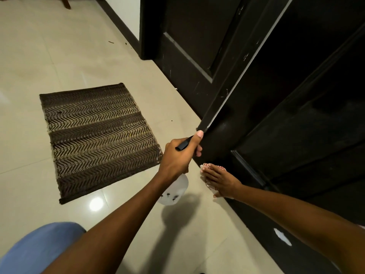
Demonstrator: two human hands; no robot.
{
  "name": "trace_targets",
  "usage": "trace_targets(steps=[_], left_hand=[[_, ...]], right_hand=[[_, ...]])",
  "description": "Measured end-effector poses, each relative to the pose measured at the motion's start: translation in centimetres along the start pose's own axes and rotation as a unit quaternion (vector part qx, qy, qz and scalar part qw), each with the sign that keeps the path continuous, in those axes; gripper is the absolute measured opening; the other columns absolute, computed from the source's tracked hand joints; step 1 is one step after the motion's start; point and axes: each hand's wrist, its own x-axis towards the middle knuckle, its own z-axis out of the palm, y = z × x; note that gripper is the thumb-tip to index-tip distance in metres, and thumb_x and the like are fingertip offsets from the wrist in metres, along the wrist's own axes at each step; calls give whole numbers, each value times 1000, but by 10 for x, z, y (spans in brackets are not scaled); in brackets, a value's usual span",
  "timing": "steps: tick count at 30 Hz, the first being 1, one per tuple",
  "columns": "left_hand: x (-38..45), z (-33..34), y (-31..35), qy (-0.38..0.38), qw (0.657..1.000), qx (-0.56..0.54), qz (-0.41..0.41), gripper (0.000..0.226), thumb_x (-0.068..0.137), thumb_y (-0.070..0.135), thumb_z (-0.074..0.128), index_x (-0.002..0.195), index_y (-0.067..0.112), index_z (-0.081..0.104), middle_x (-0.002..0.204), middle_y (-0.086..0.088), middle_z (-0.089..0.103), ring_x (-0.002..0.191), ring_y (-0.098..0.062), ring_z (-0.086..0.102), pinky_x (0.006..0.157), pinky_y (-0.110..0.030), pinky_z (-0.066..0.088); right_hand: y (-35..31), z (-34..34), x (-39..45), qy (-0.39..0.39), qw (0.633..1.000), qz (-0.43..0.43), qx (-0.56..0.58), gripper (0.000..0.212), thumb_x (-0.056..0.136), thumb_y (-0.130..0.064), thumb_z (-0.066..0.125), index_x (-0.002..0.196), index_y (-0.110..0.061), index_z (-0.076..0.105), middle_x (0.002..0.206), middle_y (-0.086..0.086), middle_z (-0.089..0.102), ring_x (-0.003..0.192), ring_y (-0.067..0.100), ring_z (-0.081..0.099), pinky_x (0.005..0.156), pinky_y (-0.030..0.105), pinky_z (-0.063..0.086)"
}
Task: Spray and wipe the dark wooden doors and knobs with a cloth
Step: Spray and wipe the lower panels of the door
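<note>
The left hand [178, 157] curls around the black trigger head of a white plastic spray bottle [174, 191], whose body hangs below the wrist above the pale tiled floor [59, 46]; dark marks on the bottle are too small to read. The right hand [221, 181], fingers straight and together, presses a pink-and-white patterned cloth [206, 166] flat against the bottom of the dark wooden door [296, 119]. A brown zigzag-woven mat [98, 139] lies nearby.

Dim indoor light, round lamp glare [96, 204] on glossy floor [29, 56], soft arm shadow [173, 212], near-black door [296, 95], wide-angle bending at edges
</note>
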Motion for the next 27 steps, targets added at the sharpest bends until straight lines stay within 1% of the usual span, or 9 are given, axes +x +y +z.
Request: trace_targets(steps=[3,5,8,12,14,18,22,25,27], left_hand=[[2,-5,2,8,1000,-2,-4,60,94,68,54,80,15,76,79,-3,77,43,-11,56,43,-26,43],[6,-10,2,15,1000,-2,-1,58,96,66,55,80,14,75,80,-5,77,44,-12,56,43,-25,43],[12,-17,1,27,1000,6,3,59,97,64,55,80,12,75,80,-5,76,43,-10,55,43,-25,43],[22,-21,1,51,999,5,-1,60,97,66,55,78,13,75,80,-5,77,40,-9,53,44,-26,42],[27,-22,0,63,998,2,-4,65,93,72,55,77,12,75,80,-9,76,40,-13,53,44,-27,43],[35,-22,-4,67,998,19,3,84,81,84,49,84,2,71,84,-20,73,41,-19,54,44,-29,46],[35,-22,-9,63,998,11,1,80,88,78,52,86,1,71,85,-21,73,42,-19,53,45,-30,46],[33,-19,-4,62,998,6,-7,62,98,65,54,86,8,76,82,-8,77,41,-15,53,45,-27,46],[31,-17,-3,61,998,6,-14,59,99,64,54,88,11,77,83,-5,77,41,-13,53,45,-26,46]], right_hand=[[-1,1,2,-4,1000,9,11,81,102,-67,14,158,-15,-12,167,14,-18,150,38,-27,113,61,-26],[4,0,7,6,1000,16,14,75,106,-57,17,155,-11,-14,167,15,-15,151,38,-22,113,62,-24],[14,-7,19,13,1000,7,7,68,108,-47,19,159,-10,-8,168,17,-9,153,40,-15,119,62,-16],[36,-18,52,43,998,38,-10,66,108,-46,10,160,-8,-6,168,18,-6,154,41,-11,118,62,-16],[53,-29,72,55,996,63,-25,66,108,-44,15,160,-8,-2,168,20,-4,154,43,-9,119,63,-13],[78,-46,101,53,993,102,-32,67,106,-50,27,161,-13,15,167,23,7,152,50,-1,117,68,-7],[66,-42,95,29,996,68,-57,68,104,-50,38,161,-18,18,168,18,12,152,50,1,118,69,-4],[57,-34,77,21,996,32,-79,66,106,-46,36,161,-19,14,170,12,5,154,44,-7,118,66,-10],[49,-28,63,7,996,-4,-89,64,107,-41,36,162,-19,14,170,11,4,154,42,-8,120,64,-9]])
